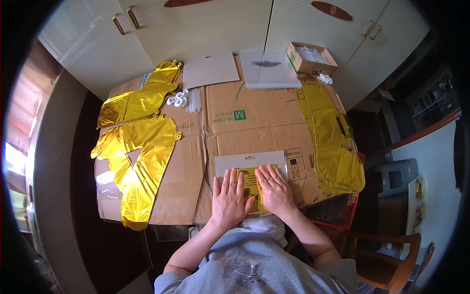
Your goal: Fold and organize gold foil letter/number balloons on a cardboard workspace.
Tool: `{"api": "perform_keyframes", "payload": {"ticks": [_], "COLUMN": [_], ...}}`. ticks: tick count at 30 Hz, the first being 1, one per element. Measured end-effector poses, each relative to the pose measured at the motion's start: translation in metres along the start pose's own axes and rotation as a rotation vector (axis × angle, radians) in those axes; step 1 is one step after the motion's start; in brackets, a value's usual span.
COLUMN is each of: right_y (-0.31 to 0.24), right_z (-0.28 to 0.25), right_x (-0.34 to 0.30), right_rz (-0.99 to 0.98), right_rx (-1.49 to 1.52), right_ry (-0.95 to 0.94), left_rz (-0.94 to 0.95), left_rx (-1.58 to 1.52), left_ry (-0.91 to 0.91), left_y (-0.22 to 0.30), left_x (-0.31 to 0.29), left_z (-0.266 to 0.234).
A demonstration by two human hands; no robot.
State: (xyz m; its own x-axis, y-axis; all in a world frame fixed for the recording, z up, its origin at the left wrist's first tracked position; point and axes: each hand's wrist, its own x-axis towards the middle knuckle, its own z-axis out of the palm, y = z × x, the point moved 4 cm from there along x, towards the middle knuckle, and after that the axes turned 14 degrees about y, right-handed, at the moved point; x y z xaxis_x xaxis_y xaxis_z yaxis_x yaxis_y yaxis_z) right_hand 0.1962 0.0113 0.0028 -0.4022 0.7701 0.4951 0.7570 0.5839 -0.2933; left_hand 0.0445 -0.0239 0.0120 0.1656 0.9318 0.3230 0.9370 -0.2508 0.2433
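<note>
Both my hands lie flat on a clear packet with a white header card [230, 160] and a folded gold foil sheet [252, 182] inside, near the table's front edge. My left hand [229, 200] presses its left part with the fingers stretched out. On the right part rests my right hand [275, 190], its fingers straight and close together. Dark print shows on the gold between them. A hang hole is cut in the card's top. The packet's lower part is partly hidden by my hands.
Flattened cardboard [259, 142] covers the table. Gold foil balloons [139, 166] lie at left, and folded gold foil pieces [333, 137] at right. White ribbon rolls [179, 99], thin straws [195, 100], a grey card [210, 71], a stack of clear bags [269, 71] and a small box [313, 59] sit farther back.
</note>
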Motion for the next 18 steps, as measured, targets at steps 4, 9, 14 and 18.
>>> {"api": "perform_keyframes", "payload": {"ticks": [4,9,14,18], "right_y": [0.004,0.002,0.003,0.003], "right_z": [0.001,-0.004,0.0,0.001], "right_x": [-0.001,0.001,-0.002,-0.004], "right_rz": [0.027,0.034,0.016,0.002], "right_rx": [-0.042,-0.024,-0.047,-0.064], "right_ry": [-0.001,0.055,0.067,0.071], "left_rz": [-0.027,-0.028,-0.195,-0.178], "left_rx": [-0.036,0.003,-0.223,-0.176], "left_ry": [0.0,-0.01,0.079,0.074], "left_y": [-0.008,-0.026,-0.042,-0.043], "left_x": [0.003,-0.004,-0.005,-0.007], "left_z": [-0.004,-0.003,-0.023,-0.02]}}
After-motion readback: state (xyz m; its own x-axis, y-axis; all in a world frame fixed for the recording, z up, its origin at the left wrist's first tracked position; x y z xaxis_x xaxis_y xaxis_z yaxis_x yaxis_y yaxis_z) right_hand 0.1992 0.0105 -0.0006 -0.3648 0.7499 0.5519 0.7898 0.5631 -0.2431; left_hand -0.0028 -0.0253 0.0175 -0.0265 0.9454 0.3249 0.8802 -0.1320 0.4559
